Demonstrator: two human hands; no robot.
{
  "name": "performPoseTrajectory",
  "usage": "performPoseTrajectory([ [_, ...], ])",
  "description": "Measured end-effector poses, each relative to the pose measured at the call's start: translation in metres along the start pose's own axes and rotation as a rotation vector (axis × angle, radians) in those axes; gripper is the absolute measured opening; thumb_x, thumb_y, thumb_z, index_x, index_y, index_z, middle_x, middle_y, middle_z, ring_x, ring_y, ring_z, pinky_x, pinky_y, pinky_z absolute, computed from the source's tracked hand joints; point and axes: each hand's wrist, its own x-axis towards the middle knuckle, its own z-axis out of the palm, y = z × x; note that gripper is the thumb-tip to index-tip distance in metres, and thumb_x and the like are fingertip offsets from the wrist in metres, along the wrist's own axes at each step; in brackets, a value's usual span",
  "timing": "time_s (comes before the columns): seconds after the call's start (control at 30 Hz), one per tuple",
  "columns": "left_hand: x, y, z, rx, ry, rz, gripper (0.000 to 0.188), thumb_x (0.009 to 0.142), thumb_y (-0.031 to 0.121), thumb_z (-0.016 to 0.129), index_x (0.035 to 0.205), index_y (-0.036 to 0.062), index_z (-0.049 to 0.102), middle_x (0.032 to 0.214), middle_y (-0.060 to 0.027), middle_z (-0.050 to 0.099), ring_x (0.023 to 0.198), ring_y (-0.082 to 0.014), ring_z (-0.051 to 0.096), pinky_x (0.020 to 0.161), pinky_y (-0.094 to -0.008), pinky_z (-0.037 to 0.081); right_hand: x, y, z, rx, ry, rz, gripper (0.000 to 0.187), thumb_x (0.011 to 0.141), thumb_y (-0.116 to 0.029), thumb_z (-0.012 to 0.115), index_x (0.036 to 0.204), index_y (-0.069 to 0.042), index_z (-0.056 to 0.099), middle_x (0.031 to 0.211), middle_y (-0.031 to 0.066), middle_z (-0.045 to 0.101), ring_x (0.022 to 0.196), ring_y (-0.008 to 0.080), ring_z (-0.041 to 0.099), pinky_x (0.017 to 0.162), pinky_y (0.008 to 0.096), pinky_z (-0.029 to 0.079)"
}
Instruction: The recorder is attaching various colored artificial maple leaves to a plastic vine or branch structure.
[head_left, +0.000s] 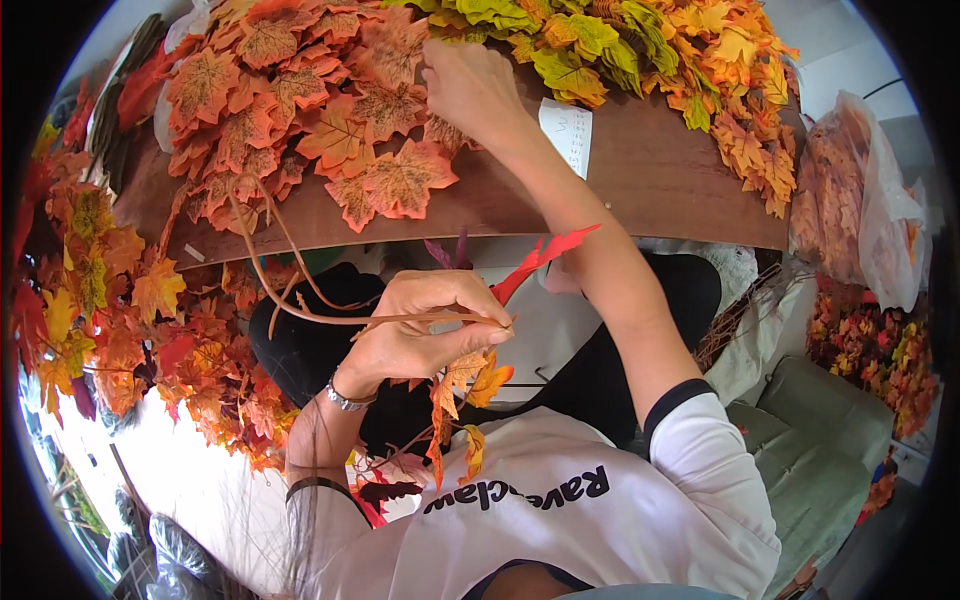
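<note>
My left hand [425, 322] is closed in a pinch on a thin brown artificial stem [300, 312], which loops out to the left and ends at my fingertips. Orange and yellow artificial maple leaves [450, 410] hang below this hand, and a pointed red leaf [540, 262] rises beside it. Across the table, my right hand [475, 92] has its fingers curled at the right edge of a pile of speckled orange maple leaves [265, 110]. Whatever its fingertips pinch is hidden among the leaves.
Green leaves [590, 50] and yellow-orange leaves [745, 90] lie at the back of the brown table [660, 180]. A paper slip [566, 135] lies between the piles. Leaf garlands [130, 300] hang at left; a plastic bag of leaves [860, 200] is at right, above a green armchair [810, 440].
</note>
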Motion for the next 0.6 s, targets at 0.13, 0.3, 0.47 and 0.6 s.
performPoseTrajectory([
  [0.13,0.001,0.001,0.000,0.003,-0.017,-0.003,0.011,0.073,-0.003,0.066,0.082,-0.0018,0.059,0.076,-0.0081,0.061,0.069,-0.0113,0.058,0.061,-0.0220,0.048,-0.009,0.008,0.003,0.114,-0.064,0.007,0.014,0.071,-0.014,0.058,0.079,-0.005,0.065,0.071,0.0151,0.062,0.059,0.0311,0.059,0.057,0.0388,0.048],
  [0.3,-0.001,0.000,-0.001,0.006,0.007,0.028,0.011,0.073,-0.003,0.065,0.083,-0.0027,0.059,0.075,-0.0075,0.059,0.067,-0.0110,0.058,0.060,-0.0214,0.048,-0.008,0.053,-0.037,0.836,-0.340,0.286,0.020,0.080,-0.009,0.057,0.089,0.009,0.060,0.071,0.0150,0.063,0.063,0.0177,0.064,0.056,0.0246,0.052],
  [0.47,-0.003,0.005,0.000,-0.028,0.066,-0.003,0.009,0.075,-0.003,0.064,0.082,-0.0027,0.059,0.074,-0.0068,0.058,0.065,-0.0103,0.057,0.058,-0.0220,0.047,-0.017,0.078,-0.092,0.956,-0.261,0.407,0.024,0.077,-0.013,0.064,0.089,0.007,0.060,0.075,0.0145,0.063,0.067,0.0170,0.064,0.060,0.0236,0.052],
  [0.6,0.001,0.005,0.002,-0.060,0.082,-0.032,0.008,0.076,-0.002,0.064,0.082,-0.0021,0.059,0.073,-0.0056,0.057,0.064,-0.0092,0.056,0.059,-0.0226,0.047,-0.034,0.081,-0.092,1.149,-0.239,0.476,0.018,0.077,-0.009,0.064,0.088,0.005,0.060,0.077,0.0127,0.063,0.064,0.0147,0.062,0.058,0.0225,0.051],
])
